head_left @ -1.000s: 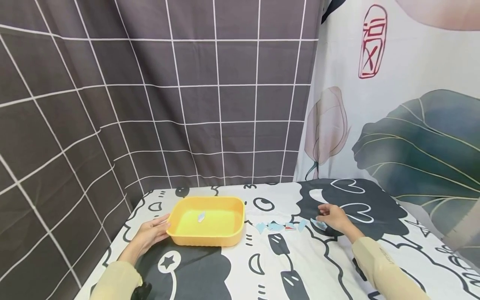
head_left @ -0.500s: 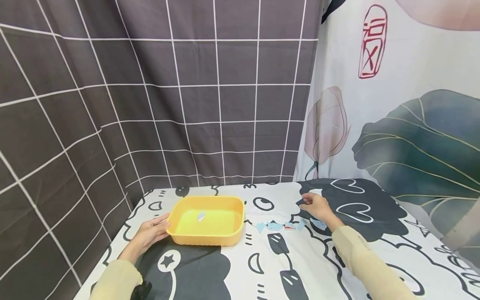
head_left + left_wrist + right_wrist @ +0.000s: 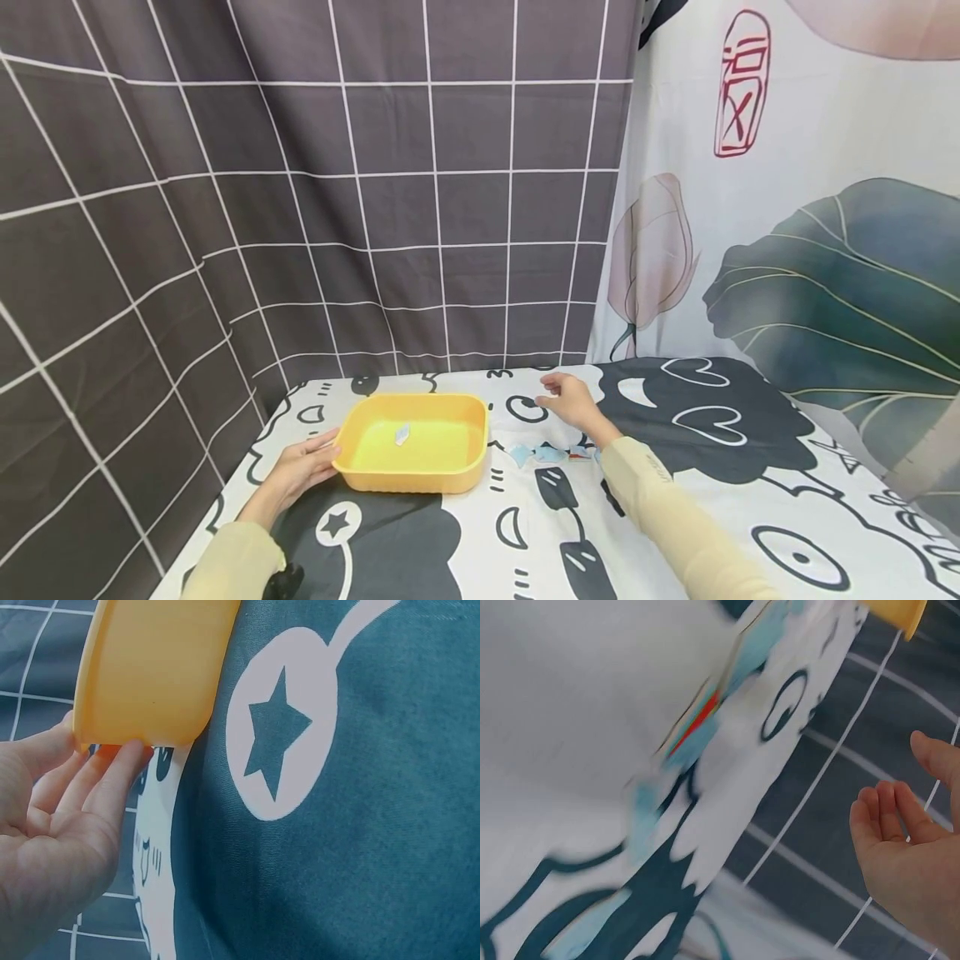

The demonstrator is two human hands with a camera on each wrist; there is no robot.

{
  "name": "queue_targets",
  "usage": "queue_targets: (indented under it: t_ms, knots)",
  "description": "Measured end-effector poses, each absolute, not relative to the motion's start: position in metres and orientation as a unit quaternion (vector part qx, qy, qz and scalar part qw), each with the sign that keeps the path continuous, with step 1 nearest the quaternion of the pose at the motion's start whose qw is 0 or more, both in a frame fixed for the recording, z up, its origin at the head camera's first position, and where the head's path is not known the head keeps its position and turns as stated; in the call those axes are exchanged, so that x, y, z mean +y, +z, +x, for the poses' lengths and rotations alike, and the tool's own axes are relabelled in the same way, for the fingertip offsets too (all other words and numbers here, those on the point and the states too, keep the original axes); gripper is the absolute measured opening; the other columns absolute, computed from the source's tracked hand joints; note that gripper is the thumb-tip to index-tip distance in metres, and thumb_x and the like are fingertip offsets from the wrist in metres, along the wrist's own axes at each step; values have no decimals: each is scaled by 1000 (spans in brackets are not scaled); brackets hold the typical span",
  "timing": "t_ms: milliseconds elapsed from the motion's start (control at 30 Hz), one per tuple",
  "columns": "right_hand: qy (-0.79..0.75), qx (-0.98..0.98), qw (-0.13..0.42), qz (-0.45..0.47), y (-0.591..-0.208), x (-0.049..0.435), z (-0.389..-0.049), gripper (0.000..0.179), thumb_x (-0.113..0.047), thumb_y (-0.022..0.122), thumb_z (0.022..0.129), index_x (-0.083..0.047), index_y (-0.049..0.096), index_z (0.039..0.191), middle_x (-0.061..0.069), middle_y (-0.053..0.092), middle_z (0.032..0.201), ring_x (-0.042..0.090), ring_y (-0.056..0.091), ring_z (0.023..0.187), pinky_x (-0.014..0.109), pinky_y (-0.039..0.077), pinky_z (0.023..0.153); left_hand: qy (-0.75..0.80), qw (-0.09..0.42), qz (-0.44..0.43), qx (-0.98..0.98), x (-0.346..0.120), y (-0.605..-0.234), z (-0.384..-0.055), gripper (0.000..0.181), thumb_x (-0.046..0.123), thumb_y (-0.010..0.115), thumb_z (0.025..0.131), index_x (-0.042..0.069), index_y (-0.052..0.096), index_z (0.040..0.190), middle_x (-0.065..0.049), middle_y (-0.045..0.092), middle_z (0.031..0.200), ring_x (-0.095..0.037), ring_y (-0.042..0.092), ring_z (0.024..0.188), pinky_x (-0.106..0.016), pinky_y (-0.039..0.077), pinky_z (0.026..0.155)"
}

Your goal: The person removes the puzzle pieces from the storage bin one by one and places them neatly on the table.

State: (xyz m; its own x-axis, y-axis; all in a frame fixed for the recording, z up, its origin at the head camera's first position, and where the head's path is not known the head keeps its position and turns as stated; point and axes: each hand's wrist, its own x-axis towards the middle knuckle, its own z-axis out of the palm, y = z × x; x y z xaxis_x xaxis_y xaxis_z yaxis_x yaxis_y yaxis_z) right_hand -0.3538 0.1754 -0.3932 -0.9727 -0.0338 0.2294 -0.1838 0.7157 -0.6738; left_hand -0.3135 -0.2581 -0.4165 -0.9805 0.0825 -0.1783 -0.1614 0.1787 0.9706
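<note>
A yellow plastic basin stands on the table with one small pale flat piece lying inside. My left hand holds its left end, the thumb at the rim and the fingers against the outer wall in the left wrist view. My right hand hovers past the row of small flat pieces, right of the basin. Its fingers are loosely bent, thumb apart, and nothing shows between them in the right wrist view. The row has light blue pieces and one with a red stripe. In the head view the right forearm hides part of the row.
A black-and-white cartoon cloth covers the table. Behind it hangs a dark grid-patterned curtain, and a white curtain with leaf prints hangs at the right. Another light blue piece lies at the row's right end.
My right hand has moved left from above the row's right end to over the eye drawing nearer the basin. The left hand and the basin have stayed in place.
</note>
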Motion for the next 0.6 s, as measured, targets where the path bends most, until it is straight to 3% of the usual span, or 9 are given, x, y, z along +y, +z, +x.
queue_targets:
  t_ms: [400,600]
  knots:
    - [425,-893,107,104,-389,100,-359,36,-7,71,83,8,63,116,22,68,107,29,64,95,40,58,89,646,91,-16,758,-258,-416,-312,62,9,56,97,-11,25,147,-32,32,145,-4,67,94,-27,61,88]
    - [444,-882,104,120,-392,68,-360,39,-3,71,79,7,62,116,18,68,102,25,62,92,39,57,87,646,82,-14,759,-256,-415,-308,61,8,56,97,-11,26,147,-32,33,145,-10,68,101,-28,61,90]
